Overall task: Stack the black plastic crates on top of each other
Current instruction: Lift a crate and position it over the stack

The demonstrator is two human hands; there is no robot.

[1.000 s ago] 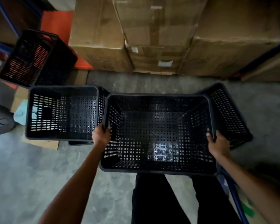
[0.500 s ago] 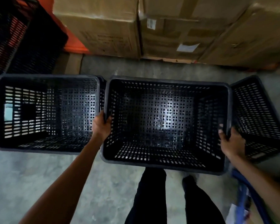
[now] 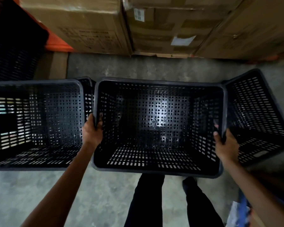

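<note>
I hold an empty black perforated crate (image 3: 159, 128) in front of me, open side up. My left hand (image 3: 91, 131) grips its left rim and my right hand (image 3: 225, 143) grips its right rim. A second black crate (image 3: 36, 122) sits immediately to the left, its rim close to the held one. A third black crate (image 3: 259, 115) lies tilted at the right, partly behind the held crate. Another dark crate (image 3: 15, 46) rests at the upper left.
Stacked cardboard boxes (image 3: 162, 25) stand along the far side, with an orange rack beam (image 3: 57, 46) at the left. Grey concrete floor (image 3: 138, 66) lies between boxes and crates. My legs (image 3: 147, 202) are below the held crate. Blue items (image 3: 241, 210) sit at the lower right.
The view has closed in and tilted down on the crates. The held crate sits nearer the left crate, still gripped at both sides.
</note>
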